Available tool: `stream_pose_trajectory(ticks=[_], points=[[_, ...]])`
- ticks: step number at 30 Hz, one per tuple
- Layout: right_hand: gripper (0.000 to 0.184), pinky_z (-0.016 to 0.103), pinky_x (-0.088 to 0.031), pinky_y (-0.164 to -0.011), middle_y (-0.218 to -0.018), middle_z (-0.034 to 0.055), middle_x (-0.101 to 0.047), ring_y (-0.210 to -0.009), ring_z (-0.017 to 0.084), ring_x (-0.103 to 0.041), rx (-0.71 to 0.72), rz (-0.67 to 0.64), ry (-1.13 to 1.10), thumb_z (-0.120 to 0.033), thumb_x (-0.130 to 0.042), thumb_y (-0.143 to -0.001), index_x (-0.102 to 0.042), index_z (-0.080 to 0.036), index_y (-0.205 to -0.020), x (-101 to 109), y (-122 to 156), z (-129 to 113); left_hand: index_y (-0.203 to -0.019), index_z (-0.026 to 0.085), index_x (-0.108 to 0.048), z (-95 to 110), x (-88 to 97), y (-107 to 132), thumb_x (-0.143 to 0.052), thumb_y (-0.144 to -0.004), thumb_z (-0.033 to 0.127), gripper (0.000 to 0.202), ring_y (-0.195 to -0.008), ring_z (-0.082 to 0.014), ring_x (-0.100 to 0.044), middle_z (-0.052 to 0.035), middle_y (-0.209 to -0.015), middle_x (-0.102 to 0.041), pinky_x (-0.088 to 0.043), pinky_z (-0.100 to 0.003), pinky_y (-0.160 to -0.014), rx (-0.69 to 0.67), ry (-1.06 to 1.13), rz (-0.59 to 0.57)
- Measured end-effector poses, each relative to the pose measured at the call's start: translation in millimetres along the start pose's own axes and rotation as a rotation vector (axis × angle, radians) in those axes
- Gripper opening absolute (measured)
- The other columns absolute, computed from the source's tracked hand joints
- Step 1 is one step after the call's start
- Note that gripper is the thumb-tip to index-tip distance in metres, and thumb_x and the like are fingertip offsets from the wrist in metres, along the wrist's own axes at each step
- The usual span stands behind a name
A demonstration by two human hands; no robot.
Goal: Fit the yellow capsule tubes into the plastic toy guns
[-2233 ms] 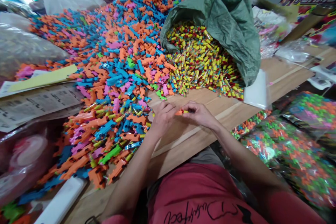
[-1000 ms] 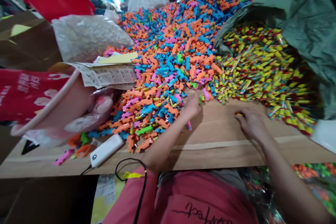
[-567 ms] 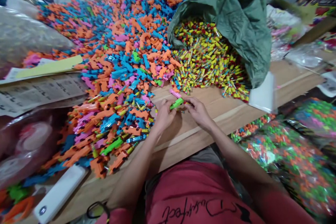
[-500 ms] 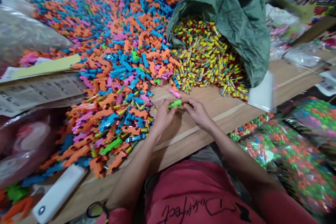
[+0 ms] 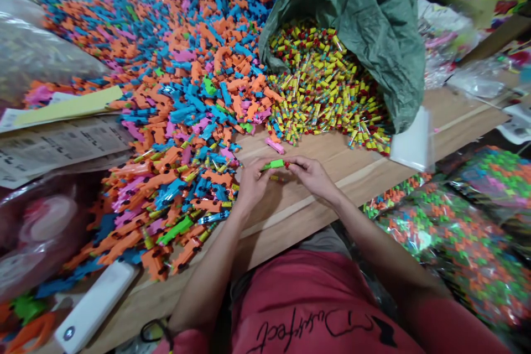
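Note:
My left hand [image 5: 251, 183] pinches a small green plastic toy piece [image 5: 274, 164] above the wooden table [image 5: 323, 199]. My right hand [image 5: 314, 176] meets it from the right, fingertips closed on a small yellow-and-red tube at the green piece's end. A loose pink piece [image 5: 275, 146] lies just beyond my hands. A big heap of orange, blue and pink toy pieces [image 5: 186, 83] covers the table to the left and far side. Yellow-and-red tubes [image 5: 327, 94] spill from a green sack [image 5: 365, 27] to the right.
A white power bank [image 5: 93, 310] lies at the near left edge. Printed paper [image 5: 53, 149] and clear plastic bags [image 5: 37, 55] sit on the left. A white packet [image 5: 410, 141] leans by the sack. Bags of packed coloured pieces [image 5: 464, 232] lie below the table on the right.
One second ago my hands were apart, the left at the toy heap and the right at the tubes. They have since come together, holding the green piece and a tube end to end.

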State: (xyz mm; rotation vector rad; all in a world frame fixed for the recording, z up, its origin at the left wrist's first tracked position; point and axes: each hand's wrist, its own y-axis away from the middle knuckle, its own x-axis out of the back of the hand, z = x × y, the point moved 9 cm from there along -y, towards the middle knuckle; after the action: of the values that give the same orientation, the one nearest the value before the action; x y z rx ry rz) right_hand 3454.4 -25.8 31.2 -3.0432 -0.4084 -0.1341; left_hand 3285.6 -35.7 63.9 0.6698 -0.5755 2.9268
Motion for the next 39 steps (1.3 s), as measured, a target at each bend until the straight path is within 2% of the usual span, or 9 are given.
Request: stream_pose_trajectory(ticks=[5, 14, 21, 25, 27, 30, 33, 36, 39], points=[[0.042, 0.029, -0.05, -0.074, -0.091, 0.0036, -0.073, -0.078, 0.017, -0.062, -0.084, -0.028, -0.083, -0.048, -0.066, -0.09, -0.076, -0.016, -0.115, -3.6, 0.4, 2.8, -0.107, 0.02, -0.078, 2.3, 3.4, 1.1, -0.069, -0.094, 0.02, 0.016, -0.094, -0.0216, -0.069, -0.0058, -0.1, -0.076, -0.053, -0.033, -0.085, -0.02, -0.011, 0.019], [0.05, 0.026, -0.043, -0.061, -0.083, 0.0037, -0.071, -0.067, 0.014, -0.056, -0.152, -0.173, -0.086, -0.056, -0.067, -0.089, -0.075, -0.015, -0.115, -7.8, 5.3, -2.3, -0.112, 0.021, -0.077, 14.8, 2.8, -0.5, -0.059, -0.094, 0.012, 0.027, -0.101, -0.0245, -0.066, -0.0081, -0.105, -0.076, -0.051, -0.038, -0.088, -0.144, -0.18, -0.099], [0.049, 0.024, -0.031, -0.054, -0.072, 0.0008, -0.062, -0.058, 0.011, -0.043, -0.216, -0.191, -0.098, -0.065, -0.065, -0.088, -0.071, -0.016, -0.088, -7.5, 6.1, 0.0, -0.12, 0.021, -0.075, 35.5, 1.8, 6.2, -0.054, -0.098, 0.013, 0.031, -0.1, -0.0227, -0.064, -0.0084, -0.106, -0.075, -0.052, -0.036, -0.087, -0.297, -0.245, -0.16], [0.046, 0.025, -0.034, -0.059, -0.071, -0.0004, -0.061, -0.061, 0.011, -0.047, -0.19, -0.226, -0.018, -0.062, -0.06, -0.093, -0.065, -0.018, -0.081, -8.9, 5.7, -2.7, -0.121, 0.021, -0.074, 42.9, 0.7, 9.4, -0.051, -0.098, 0.01, 0.035, -0.1, -0.0223, -0.065, -0.0087, -0.105, -0.075, -0.053, -0.037, -0.089, -0.357, -0.294, -0.18], [0.041, 0.025, -0.037, -0.064, -0.073, -0.0004, -0.063, -0.066, 0.013, -0.051, -0.12, -0.2, 0.107, -0.054, -0.056, -0.098, -0.064, -0.018, -0.081, -7.7, 4.7, -6.3, -0.12, 0.021, -0.075, 41.7, 0.3, 11.3, -0.051, -0.097, 0.01, 0.034, -0.099, -0.022, -0.065, -0.0085, -0.104, -0.076, -0.053, -0.036, -0.088, -0.354, -0.291, -0.163], [0.037, 0.025, -0.038, -0.067, -0.076, -0.0011, -0.064, -0.07, 0.013, -0.055, -0.052, -0.151, 0.208, -0.046, -0.049, -0.104, -0.066, -0.019, -0.087, -9.8, 4.6, -8.2, -0.117, 0.022, -0.075, 31.4, 6.8, 15.1, -0.057, -0.097, 0.016, 0.027, -0.097, -0.0218, -0.067, -0.007, -0.103, -0.076, -0.053, -0.035, -0.085, -0.256, -0.249, -0.088], [0.037, 0.025, -0.039, -0.068, -0.077, -0.0009, -0.063, -0.072, 0.013, -0.055, -0.051, -0.193, 0.124, -0.047, -0.048, -0.105, -0.067, -0.019, -0.089, -22.3, 6.3, -5.6, -0.115, 0.023, -0.075, 23.9, 16.7, 23.6, -0.058, -0.097, 0.018, 0.025, -0.097, -0.0221, -0.067, -0.0064, -0.104, -0.076, -0.052, -0.036, -0.087, -0.185, -0.251, -0.054], [0.037, 0.024, -0.038, -0.065, -0.077, -0.0012, -0.061, -0.069, 0.013, -0.05, -0.116, -0.325, -0.015, -0.051, -0.053, -0.101, -0.068, -0.017, -0.095, -41.4, 10.8, -1.7, -0.117, 0.022, -0.074, 26.3, 20.6, 33.9, -0.053, -0.096, 0.012, 0.032, -0.099, -0.0221, -0.066, -0.0068, -0.105, -0.075, -0.052, -0.036, -0.091, -0.204, -0.327, -0.129], [0.036, 0.023, -0.039, -0.065, -0.085, -0.0005, -0.063, -0.071, 0.012, -0.05, -0.162, -0.409, -0.155, -0.051, -0.064, -0.094, -0.07, -0.017, -0.105, -53.2, 15.2, -3.3, -0.119, 0.022, -0.074, 31.3, 26.2, 40.4, -0.054, -0.096, 0.01, 0.033, -0.098, -0.0217, -0.065, -0.007, -0.105, -0.075, -0.053, -0.034, -0.087, -0.214, -0.361, -0.146]])
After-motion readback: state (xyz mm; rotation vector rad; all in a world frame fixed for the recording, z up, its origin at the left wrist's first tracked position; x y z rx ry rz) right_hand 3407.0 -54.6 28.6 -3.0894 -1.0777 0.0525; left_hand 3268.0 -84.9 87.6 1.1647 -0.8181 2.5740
